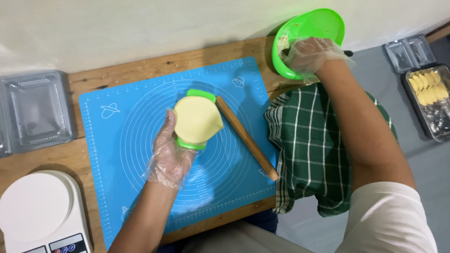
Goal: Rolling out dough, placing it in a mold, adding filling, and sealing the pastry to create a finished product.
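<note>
My left hand (169, 154), in a clear plastic glove, holds a green plastic dumpling mould (201, 95) over the blue silicone mat (117, 136). A round of pale yellow dough (198, 121) lies across the mould. My right hand (307, 54), also gloved, reaches into a tilted green bowl (323, 23) at the table's far right edge. The fingers are closed inside the bowl; what they hold is hidden. A wooden rolling pin (247, 138) lies on the mat just right of the mould.
A clear plastic container (35, 112) rests at the left of the wooden table (98, 77). A white kitchen scale (40, 213) stands at the front left. A tray with several folded dumplings (429, 89) is at the right, beyond my green checked apron (304, 140).
</note>
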